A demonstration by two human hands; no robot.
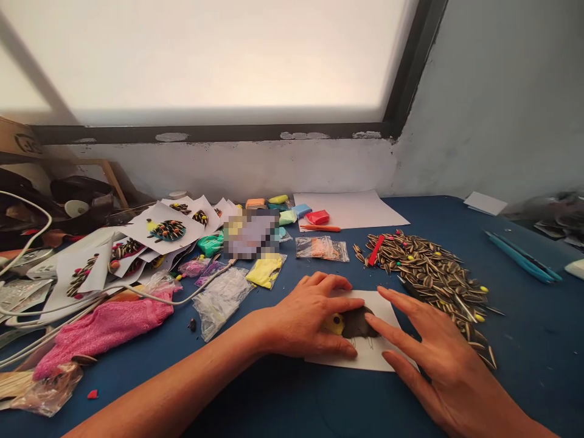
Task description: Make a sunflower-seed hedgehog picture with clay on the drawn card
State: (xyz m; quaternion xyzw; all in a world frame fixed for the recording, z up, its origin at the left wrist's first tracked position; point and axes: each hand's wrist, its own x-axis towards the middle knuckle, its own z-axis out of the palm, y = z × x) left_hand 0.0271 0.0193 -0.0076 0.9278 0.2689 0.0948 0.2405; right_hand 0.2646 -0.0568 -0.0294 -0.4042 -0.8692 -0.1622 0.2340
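Blue table [524, 340] under a pale window — a heap of sunflower seeds [429, 271] spreads right of centre, clay packets [267, 267] and finished seed pictures [166, 230] crowd the upper left, a pink cloth [104, 328] lies lower left. Near the bottom centre sits a white card [378, 359] bearing a dark clay shape [358, 322] with a yellow end. Left hand [310, 316] curls loosely over the card, thumb and fingers framing the clay; right hand [433, 359] lies flat, fingers spread, fingertips touching it — neither grips anything.

A white card [381, 359] lies flat at lower centre of the frame. On it sits a dark grey clay lump [358, 323], rounded and low, joined on its left to a small yellow clay piece [334, 323] bearing a black dot.
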